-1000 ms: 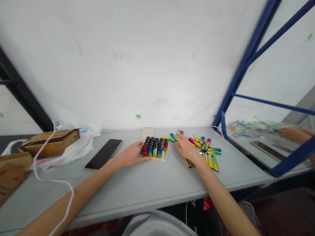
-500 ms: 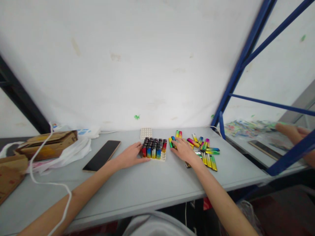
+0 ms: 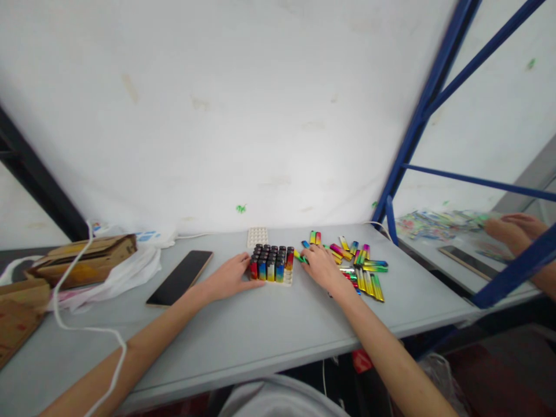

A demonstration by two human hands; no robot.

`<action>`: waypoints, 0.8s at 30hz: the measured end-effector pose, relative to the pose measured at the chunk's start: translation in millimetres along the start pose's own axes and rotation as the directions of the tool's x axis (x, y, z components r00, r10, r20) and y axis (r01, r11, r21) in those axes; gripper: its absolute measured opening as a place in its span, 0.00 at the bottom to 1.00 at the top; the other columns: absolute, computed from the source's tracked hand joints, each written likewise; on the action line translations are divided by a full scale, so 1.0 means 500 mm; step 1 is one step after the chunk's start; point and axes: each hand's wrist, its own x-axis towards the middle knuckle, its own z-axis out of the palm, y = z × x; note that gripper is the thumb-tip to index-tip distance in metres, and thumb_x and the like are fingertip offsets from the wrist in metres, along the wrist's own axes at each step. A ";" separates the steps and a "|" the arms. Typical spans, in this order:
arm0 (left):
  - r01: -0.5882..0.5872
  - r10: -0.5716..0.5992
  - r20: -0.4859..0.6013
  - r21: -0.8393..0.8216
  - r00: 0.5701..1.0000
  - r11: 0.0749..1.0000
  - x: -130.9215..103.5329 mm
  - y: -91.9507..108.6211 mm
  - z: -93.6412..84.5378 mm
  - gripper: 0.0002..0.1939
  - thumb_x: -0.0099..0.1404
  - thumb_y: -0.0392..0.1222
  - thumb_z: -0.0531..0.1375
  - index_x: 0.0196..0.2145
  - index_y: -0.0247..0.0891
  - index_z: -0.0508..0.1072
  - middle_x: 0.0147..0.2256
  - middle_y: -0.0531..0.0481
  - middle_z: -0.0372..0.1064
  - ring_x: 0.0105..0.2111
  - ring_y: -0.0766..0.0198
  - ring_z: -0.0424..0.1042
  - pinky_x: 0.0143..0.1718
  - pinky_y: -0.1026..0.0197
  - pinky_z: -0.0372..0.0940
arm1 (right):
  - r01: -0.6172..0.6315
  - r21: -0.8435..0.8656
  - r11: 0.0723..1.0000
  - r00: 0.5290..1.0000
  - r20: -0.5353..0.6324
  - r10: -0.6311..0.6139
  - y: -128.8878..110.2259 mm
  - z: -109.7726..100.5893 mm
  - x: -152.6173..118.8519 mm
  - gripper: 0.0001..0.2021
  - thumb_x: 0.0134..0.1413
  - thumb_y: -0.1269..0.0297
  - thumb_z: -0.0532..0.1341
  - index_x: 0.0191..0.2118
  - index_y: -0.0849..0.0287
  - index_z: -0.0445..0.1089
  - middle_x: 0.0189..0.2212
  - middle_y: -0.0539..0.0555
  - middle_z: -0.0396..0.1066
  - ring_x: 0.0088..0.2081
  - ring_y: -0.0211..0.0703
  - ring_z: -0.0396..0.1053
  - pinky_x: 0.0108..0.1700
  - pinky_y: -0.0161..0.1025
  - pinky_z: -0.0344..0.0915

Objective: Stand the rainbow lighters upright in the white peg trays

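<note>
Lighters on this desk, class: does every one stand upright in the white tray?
No, many lighters lie on the desk, right of the tray.

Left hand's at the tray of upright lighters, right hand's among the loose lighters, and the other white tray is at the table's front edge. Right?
No: the head view shows the other white tray behind the upright lighters, near the wall. The left hand is at their tray, the right hand among the loose lighters.

The left forearm (image 3: 156,341) slants far and right, the right forearm (image 3: 386,353) far and left; the left hand (image 3: 230,275) has its thumb (image 3: 254,284) spread from the fingers (image 3: 242,258); the right hand (image 3: 322,266), back upward, pinches leftward.
</note>
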 end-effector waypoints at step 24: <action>-0.003 0.003 -0.011 0.001 1.000 1.000 0.000 -0.001 0.000 0.29 0.64 0.69 0.59 0.41 0.37 0.76 0.46 0.40 0.72 0.48 0.45 0.73 0.54 0.48 0.68 | 0.208 0.973 0.102 0.914 -0.230 0.334 0.019 -0.009 0.031 0.21 0.56 0.42 0.65 0.42 0.55 0.69 0.36 0.53 0.77 0.39 0.43 0.74 0.45 0.41 0.71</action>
